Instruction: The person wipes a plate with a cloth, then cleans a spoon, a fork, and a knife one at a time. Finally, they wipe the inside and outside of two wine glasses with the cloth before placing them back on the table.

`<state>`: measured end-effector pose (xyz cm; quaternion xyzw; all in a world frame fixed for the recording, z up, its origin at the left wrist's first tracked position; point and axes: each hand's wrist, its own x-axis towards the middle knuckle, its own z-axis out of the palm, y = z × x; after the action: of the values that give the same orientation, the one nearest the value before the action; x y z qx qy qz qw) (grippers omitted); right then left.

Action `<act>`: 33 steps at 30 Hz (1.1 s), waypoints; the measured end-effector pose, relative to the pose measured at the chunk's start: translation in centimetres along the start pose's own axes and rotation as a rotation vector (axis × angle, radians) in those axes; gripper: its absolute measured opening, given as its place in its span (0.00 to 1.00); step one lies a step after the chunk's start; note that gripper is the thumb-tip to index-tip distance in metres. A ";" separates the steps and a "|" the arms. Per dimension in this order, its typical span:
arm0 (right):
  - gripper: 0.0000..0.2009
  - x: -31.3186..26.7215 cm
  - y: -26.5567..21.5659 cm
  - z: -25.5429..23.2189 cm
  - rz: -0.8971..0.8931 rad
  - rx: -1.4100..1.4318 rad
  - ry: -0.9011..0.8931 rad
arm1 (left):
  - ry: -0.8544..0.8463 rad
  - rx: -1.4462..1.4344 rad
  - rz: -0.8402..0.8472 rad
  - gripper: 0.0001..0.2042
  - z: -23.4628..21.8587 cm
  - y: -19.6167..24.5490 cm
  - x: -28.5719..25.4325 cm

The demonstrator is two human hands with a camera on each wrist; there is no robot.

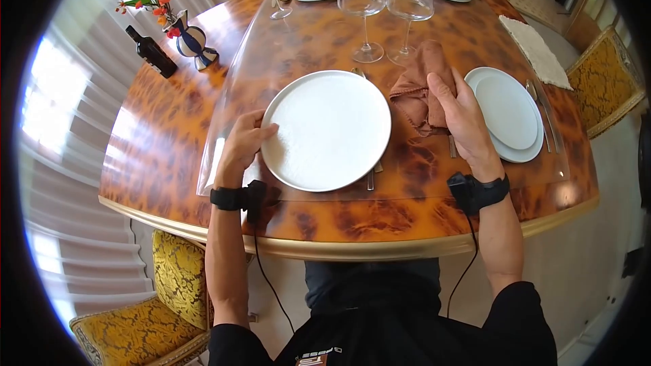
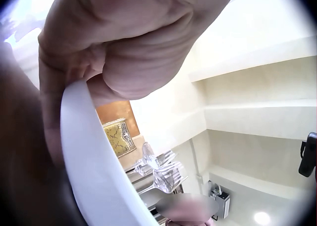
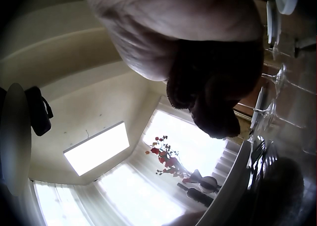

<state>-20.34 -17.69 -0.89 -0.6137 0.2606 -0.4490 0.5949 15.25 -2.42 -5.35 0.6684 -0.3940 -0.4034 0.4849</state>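
Observation:
A round white plate (image 1: 327, 132) is held at its left rim by my left hand (image 1: 243, 142), thumb on top and fingers under the edge. In the left wrist view the plate (image 2: 94, 151) stands edge-on between thumb and fingers. My right hand (image 1: 468, 118) grips a crumpled brown cloth napkin (image 1: 422, 91), which hangs to the left of the palm. The right wrist view shows this napkin (image 3: 213, 97) dark and bunched under the hand. Cutlery handles (image 1: 371, 180) peek out below the white plate, the rest hidden by it.
To the right lie two stacked white plates (image 1: 505, 112) with a spoon and knife (image 1: 546, 115) beside them. Stemmed glasses (image 1: 361, 0) stand behind the held plate. A dark bottle (image 1: 152, 53) and a flower vase (image 1: 194, 44) are at left; a pale folded cloth (image 1: 536, 51) lies far right.

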 end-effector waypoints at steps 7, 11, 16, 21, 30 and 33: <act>0.20 -0.1 -0.8 -0.3 0.000 0.032 0.044 | -0.042 0.071 0.048 0.18 3.1 1.2 0.4; 0.20 -0.1 -1.5 -0.6 -0.012 0.025 0.120 | -0.028 0.054 0.051 0.17 4.6 1.6 0.4; 0.20 0.0 -1.7 -1.1 -0.064 0.035 0.130 | -0.024 0.031 0.067 0.16 6.3 1.6 0.9; 0.19 -0.3 -1.9 -0.4 -0.081 0.026 0.111 | -0.017 0.092 0.055 0.12 7.4 1.9 1.0; 0.25 -1.7 -2.5 4.0 -0.241 -0.705 -0.309 | 0.064 -0.115 0.029 0.17 5.7 3.4 0.2; 0.24 -3.2 -2.9 7.0 -0.402 -0.992 -0.471 | 0.087 -0.350 0.065 0.19 5.7 2.9 0.3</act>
<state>-16.40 -10.97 1.91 -0.9395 0.1788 -0.2289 0.1815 9.76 -5.25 -3.71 0.5775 -0.3181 -0.4206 0.6232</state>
